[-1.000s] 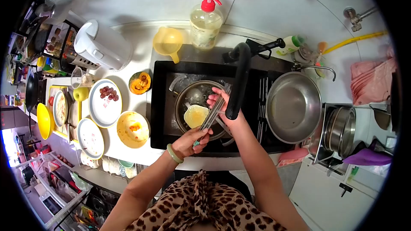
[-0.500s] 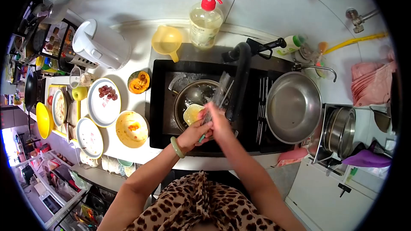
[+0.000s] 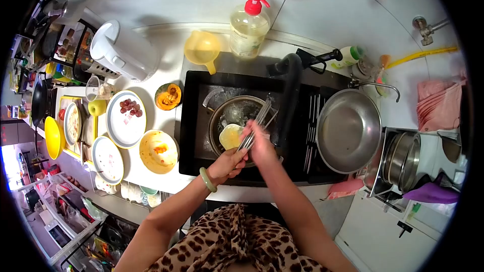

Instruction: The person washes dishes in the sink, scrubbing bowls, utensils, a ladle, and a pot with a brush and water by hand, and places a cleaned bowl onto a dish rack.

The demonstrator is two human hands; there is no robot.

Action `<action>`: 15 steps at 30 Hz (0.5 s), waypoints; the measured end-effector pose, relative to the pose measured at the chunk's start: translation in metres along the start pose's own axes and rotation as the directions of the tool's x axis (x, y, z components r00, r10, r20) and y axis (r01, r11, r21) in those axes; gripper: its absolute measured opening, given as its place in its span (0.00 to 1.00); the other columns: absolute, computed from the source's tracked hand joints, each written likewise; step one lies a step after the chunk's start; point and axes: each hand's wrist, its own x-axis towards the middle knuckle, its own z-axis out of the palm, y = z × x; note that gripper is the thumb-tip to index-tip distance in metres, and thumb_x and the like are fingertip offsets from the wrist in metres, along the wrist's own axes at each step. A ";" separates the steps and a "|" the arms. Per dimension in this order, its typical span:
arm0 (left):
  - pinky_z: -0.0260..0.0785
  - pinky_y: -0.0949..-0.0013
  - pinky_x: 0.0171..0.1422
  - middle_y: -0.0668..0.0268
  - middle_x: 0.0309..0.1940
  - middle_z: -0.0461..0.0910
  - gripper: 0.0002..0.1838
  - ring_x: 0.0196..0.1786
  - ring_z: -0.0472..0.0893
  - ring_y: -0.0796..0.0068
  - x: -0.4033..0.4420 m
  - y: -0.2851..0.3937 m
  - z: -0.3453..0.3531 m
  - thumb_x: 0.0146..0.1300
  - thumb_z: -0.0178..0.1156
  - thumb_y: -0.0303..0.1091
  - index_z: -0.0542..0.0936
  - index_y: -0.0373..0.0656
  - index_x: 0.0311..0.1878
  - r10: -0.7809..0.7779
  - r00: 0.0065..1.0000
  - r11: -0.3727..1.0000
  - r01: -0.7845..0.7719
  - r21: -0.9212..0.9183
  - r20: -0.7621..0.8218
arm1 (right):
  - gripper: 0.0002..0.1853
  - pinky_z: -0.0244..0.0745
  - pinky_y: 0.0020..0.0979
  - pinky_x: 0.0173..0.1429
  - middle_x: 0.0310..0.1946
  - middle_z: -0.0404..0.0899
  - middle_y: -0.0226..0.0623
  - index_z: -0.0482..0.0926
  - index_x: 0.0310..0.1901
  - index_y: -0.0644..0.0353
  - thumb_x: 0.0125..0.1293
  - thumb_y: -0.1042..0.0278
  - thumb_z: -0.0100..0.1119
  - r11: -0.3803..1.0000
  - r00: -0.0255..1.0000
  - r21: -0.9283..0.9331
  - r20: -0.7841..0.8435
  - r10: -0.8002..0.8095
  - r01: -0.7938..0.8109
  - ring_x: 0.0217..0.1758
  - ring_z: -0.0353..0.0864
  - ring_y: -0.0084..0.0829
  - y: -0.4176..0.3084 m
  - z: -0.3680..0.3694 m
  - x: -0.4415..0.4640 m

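"What lay around?"

"From the left, a bright yellow bowl (image 3: 54, 137), a plate of grapes (image 3: 123, 129), a food-smeared bowl (image 3: 158, 160) and a cut pumpkin (image 3: 168, 97); then the black sink (image 3: 188, 121) with a pot (image 3: 214, 115) inside, and a wide steel pan (image 3: 349, 131) on the right."

"Anything in the way?"

"The black faucet neck (image 3: 291, 93) hung over the sink, just right of the metal chopsticks (image 3: 262, 117)."

"And those were where?"

"Slanting above the pot, in a bundle."

"The hands?"

"The left hand (image 3: 229, 163) was curled tight round the bundle's lower end. The right hand (image 3: 264, 149) lay against its right side, blurred; I can't tell whether those fingers were closed."
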 end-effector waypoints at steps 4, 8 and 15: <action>0.43 0.81 0.16 0.76 0.19 0.60 0.16 0.16 0.54 0.87 0.004 0.000 0.006 0.72 0.48 0.50 0.69 0.48 0.36 0.031 0.997 0.999 -0.033 -0.034 -0.065 | 0.14 0.68 0.22 0.30 0.26 0.74 0.28 0.74 0.41 0.56 0.70 0.53 0.53 0.946 0.957 -0.181 0.066 0.283 -0.267 0.32 0.77 0.24 -0.002 -0.004 -0.016; 0.42 0.80 0.16 0.77 0.18 0.60 0.18 0.16 0.53 0.87 0.001 0.004 0.005 0.72 0.47 0.51 0.69 0.47 0.35 0.020 1.000 0.999 -0.021 -0.041 -0.024 | 0.13 0.72 0.28 0.30 0.24 0.74 0.29 0.75 0.38 0.55 0.68 0.53 0.55 0.987 0.983 0.020 0.101 0.155 -0.157 0.25 0.74 0.27 -0.017 -0.010 0.040; 0.44 0.80 0.16 0.76 0.17 0.60 0.14 0.15 0.54 0.88 -0.006 -0.012 -0.004 0.70 0.54 0.47 0.69 0.45 0.39 -0.047 0.998 0.999 0.046 0.024 0.048 | 0.11 0.73 0.35 0.33 0.20 0.72 0.31 0.75 0.35 0.59 0.63 0.59 0.58 0.966 0.997 0.253 0.059 0.045 -0.059 0.23 0.74 0.32 -0.010 -0.042 0.050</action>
